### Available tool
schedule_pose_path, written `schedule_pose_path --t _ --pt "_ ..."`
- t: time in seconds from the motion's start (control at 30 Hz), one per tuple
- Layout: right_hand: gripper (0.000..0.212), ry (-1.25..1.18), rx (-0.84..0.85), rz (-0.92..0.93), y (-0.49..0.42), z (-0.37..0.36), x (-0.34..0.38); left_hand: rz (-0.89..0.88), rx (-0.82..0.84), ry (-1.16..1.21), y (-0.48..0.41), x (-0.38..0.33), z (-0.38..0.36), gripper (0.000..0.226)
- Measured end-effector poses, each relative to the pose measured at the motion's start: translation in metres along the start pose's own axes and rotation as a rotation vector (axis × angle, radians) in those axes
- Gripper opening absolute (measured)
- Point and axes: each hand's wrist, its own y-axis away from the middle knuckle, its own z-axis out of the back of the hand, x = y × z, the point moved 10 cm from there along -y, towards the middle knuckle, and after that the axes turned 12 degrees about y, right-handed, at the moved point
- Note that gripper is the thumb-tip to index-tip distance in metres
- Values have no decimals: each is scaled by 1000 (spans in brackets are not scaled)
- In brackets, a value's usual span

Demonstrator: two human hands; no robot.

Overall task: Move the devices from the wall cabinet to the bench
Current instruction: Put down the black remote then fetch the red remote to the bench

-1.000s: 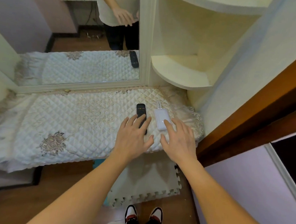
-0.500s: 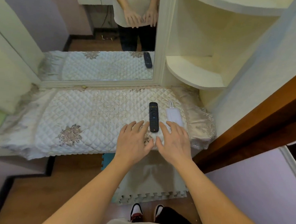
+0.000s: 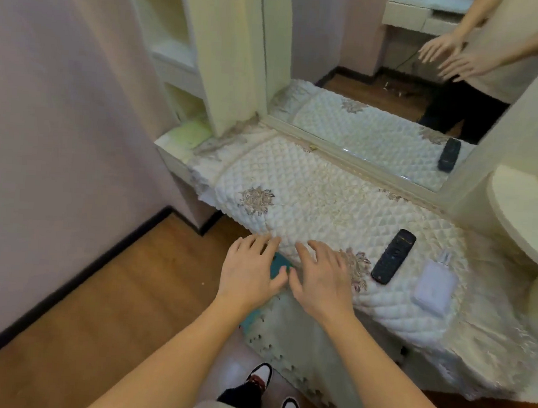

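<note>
As judged from the layout, task near complete: black remote (image 3: 393, 256) and white charger (image 3: 434, 287) lying on the quilted table (image 3: 294, 186), charger just beside the remote, away from the mirror (image 3: 381, 84). Left hand (image 3: 250, 272) and right hand (image 3: 323, 279) at the table's front edge, well apart from the remote, fingers spread, grasping nothing. Curved cabinet shelf (image 3: 521, 218) beyond the remote apparently bare; nothing obstructing.

A black remote (image 3: 393, 256) and a white charger (image 3: 434, 287) lie side by side, slightly apart, on the quilted surface (image 3: 309, 194) near its right end. The left hand (image 3: 250, 272) and right hand (image 3: 323, 276) hover palm-down with fingers (image 3: 306, 249) spread, empty, at the front edge, left of the remote. A mirror (image 3: 380, 93) behind reflects the remote.
</note>
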Motion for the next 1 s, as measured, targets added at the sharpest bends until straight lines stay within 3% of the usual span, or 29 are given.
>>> schedule_pose_path --t 0.47,1.0 --pt "47 -188 13 668 46 -13 230 692 -248 -86 220 140 81 59" --pt "50 -152 70 1153 110 -40 517 1142 -444 -91 428 312 156 56"
